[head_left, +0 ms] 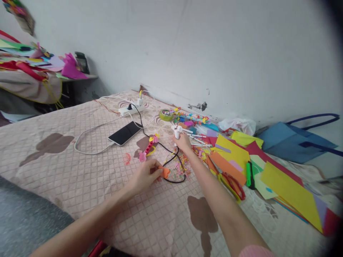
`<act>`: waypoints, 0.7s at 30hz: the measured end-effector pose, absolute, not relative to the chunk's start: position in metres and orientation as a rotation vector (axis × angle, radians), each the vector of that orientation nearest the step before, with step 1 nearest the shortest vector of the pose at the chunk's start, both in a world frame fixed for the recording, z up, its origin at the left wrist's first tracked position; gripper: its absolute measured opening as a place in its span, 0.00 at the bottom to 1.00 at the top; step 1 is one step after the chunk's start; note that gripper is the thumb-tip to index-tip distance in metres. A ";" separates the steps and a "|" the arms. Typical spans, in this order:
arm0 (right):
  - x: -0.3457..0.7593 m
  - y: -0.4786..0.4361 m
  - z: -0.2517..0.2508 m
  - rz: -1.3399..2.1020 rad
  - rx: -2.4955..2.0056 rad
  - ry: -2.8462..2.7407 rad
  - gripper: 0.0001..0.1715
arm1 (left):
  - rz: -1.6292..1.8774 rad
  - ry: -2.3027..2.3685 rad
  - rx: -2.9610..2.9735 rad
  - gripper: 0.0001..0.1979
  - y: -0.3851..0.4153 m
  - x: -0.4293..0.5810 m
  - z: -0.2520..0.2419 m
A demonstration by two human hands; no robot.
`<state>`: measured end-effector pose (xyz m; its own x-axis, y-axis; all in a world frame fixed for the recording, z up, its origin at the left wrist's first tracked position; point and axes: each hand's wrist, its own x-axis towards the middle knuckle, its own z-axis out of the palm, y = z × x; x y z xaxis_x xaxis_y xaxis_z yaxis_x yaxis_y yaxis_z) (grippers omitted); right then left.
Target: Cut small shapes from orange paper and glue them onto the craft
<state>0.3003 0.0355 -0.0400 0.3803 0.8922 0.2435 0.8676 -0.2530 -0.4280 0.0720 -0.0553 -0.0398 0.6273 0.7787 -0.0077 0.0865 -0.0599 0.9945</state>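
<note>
Bare left hand (pixel 144 175), bare right hand (pixel 183 142), bare forearms, pink sleeve edge (pixel 255 251) on right arm

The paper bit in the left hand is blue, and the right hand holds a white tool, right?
Not quite. The paper bit pinched in the left hand is orange, not blue, as the head view shows. The rest is right: the right hand holds a white tool.

On the pink quilted bedspread (pixel 80 175), your left hand (pixel 146 175) touches the small orange paper piece (pixel 165 172) at its right, your right hand (pixel 183 141) lies behind both, at the white plastic glue gun (pixel 177 131), with the flat black phone (pixel 124 132) further left, the white power strip (pixel 130 110) behind it, and the red-handled scissors (pixel 233 184) to the right.
</note>
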 end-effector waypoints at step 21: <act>0.307 -0.052 0.007 0.269 -1.512 -1.224 0.14 | 0.569 0.746 1.898 0.07 -0.062 0.073 -0.039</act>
